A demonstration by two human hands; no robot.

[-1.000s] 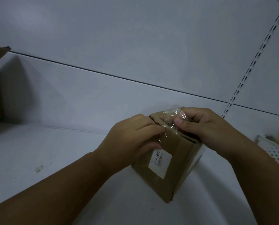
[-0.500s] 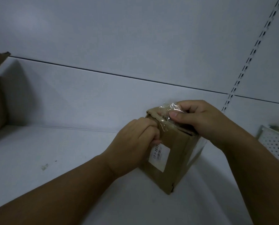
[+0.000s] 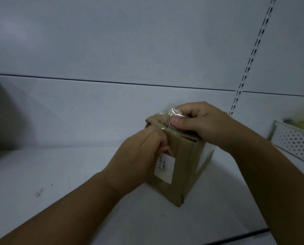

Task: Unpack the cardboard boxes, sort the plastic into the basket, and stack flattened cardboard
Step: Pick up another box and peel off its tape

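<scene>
A small brown cardboard box (image 3: 183, 174) with a white label stands on the white shelf, one corner facing me. Clear plastic tape (image 3: 168, 114) is peeled up in a crinkled strip at the box's top edge. My right hand (image 3: 200, 124) pinches that strip between thumb and fingers, resting on the box top. My left hand (image 3: 138, 156) has its fingers curled against the box's left side just below the top edge, gripping the box there. The box top is mostly hidden under my hands.
A white perforated basket (image 3: 294, 144) with something pale yellow-green inside sits at the right edge. The white shelf (image 3: 59, 174) has a small scuff at the left. A slotted upright (image 3: 253, 50) runs up the back wall. A dark shape lies at the far left edge.
My right hand has pulled the clear tape strip further up off the box top. My left hand slid lower on the box side. The view shifted right, so the cardboard at left dropped out.
</scene>
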